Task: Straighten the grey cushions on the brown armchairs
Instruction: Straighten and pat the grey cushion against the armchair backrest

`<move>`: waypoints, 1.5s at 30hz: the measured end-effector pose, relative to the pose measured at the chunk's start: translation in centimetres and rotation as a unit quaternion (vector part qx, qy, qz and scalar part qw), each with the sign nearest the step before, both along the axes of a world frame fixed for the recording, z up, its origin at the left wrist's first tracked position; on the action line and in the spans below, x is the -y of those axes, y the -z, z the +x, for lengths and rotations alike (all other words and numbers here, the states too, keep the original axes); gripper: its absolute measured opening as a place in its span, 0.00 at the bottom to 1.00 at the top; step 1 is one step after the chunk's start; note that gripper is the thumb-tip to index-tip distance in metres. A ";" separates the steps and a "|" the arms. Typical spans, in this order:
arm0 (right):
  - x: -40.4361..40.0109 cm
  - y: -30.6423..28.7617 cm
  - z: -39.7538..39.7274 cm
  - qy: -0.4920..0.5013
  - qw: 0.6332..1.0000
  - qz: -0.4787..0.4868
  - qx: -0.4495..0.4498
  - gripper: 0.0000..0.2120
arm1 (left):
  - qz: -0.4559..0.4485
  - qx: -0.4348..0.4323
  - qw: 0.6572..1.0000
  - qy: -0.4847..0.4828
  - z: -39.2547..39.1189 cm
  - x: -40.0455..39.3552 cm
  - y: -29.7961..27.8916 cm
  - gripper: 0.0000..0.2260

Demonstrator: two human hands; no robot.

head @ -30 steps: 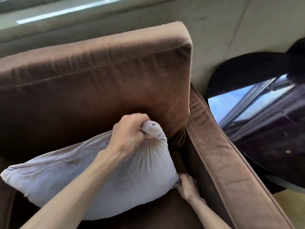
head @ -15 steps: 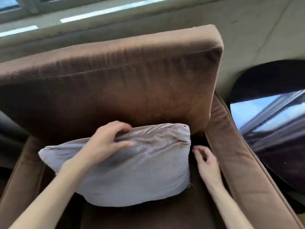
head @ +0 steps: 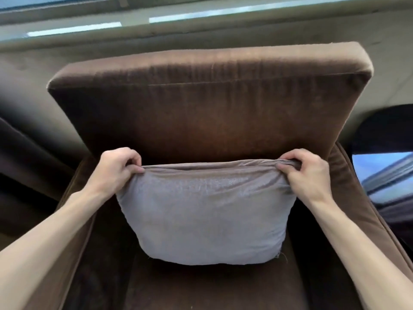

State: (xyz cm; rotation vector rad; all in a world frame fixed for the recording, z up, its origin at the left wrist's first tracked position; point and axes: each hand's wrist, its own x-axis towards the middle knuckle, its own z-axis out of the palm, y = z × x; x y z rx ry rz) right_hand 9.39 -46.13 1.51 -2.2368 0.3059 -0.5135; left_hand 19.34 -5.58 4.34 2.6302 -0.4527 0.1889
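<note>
the cushion stands on the seat of the armchair, roughly centred between the two armrests, its lower edge on the seat and its upper edge close to the backrest; whether it touches the backrest behind cannot be told. the left hand is pinched shut on the upper left corner, and the right hand is pinched shut on the upper right corner, fabric bunched under the fingers of each. so each grip sits at one end of the top seam, which runs nearly level from left to right across the chair. the cushion's body hangs below and toward the person from both hands, and neither hand is nearer than the other; the hold is even.

the step in hand looks like squaring the cushion upright against the back. the top corners are drawn up and creased while the bottom edge bulges forward, so the coming move probably means easing the seam back to the backrest and letting go of both corners together. a dark tabletop lies just past the right armrest.
</note>
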 end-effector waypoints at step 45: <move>-7.0 12.0 -5.4 -0.290 0.815 -0.491 0.107 0.18 | 0.392 0.293 0.795 0.357 -6.9 -1.1 13.5 0.23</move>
